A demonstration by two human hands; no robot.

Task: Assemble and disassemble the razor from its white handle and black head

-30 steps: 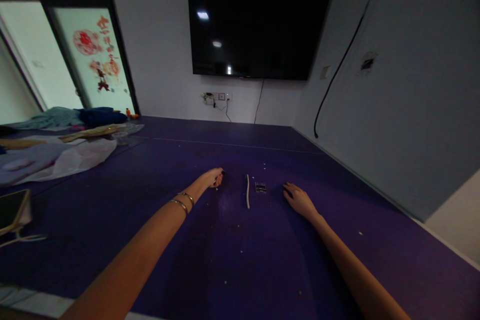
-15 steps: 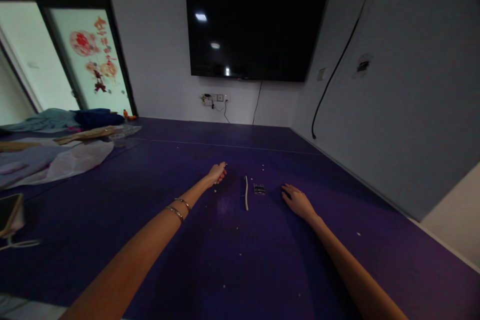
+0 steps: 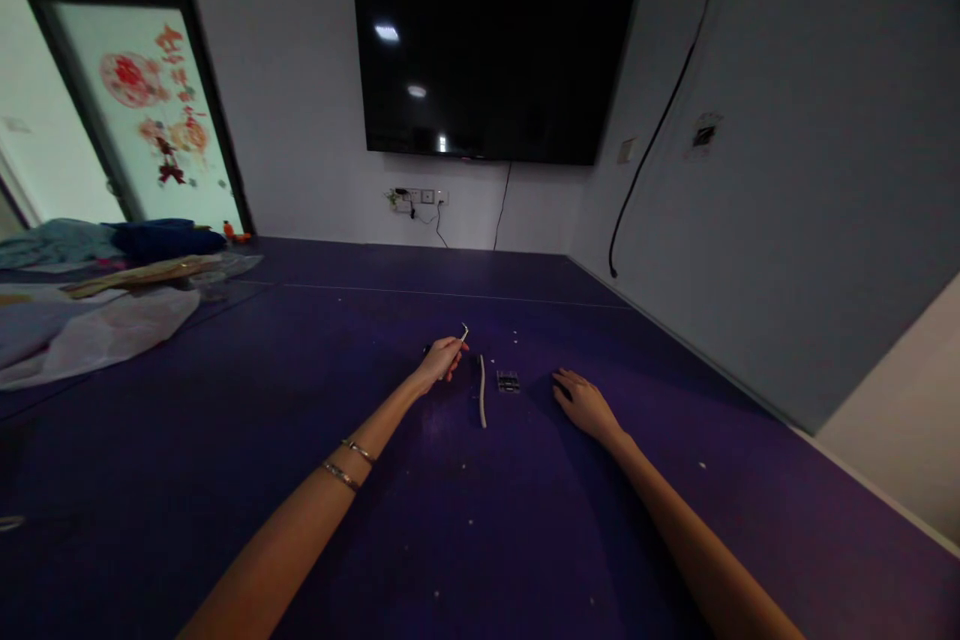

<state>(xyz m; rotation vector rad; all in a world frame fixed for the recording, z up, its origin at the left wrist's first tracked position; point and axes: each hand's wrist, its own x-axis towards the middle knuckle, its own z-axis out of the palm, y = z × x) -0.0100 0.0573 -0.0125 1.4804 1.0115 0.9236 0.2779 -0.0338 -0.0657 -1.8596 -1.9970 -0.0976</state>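
My left hand (image 3: 442, 359) is closed around a slim, pale tool with a bent tip (image 3: 464, 332). The tip points up and away from me; the rest of the tool is mostly hidden by my fingers. Just right of this hand a whitish cable-like strip (image 3: 482, 392) lies lengthwise on the purple surface (image 3: 525, 500). Beside the strip is a small, dark, flat piece like a circuit board (image 3: 508, 382), too small to make out fully. My right hand (image 3: 586, 404) rests palm down to the right of that piece, fingers stretched out, holding nothing.
Small white bits are scattered over the surface. Clothes (image 3: 161, 238) and plastic wrapping (image 3: 112, 330) lie at the far left. A black cable (image 3: 660, 125) hangs along the right wall. A television (image 3: 495, 65) is mounted on the back wall, above wall sockets (image 3: 420, 198).
My left hand has come closer to the strip, and the bent tip of its tool now shows clearly. The whole view has turned slightly right. My right hand stays resting on the surface.
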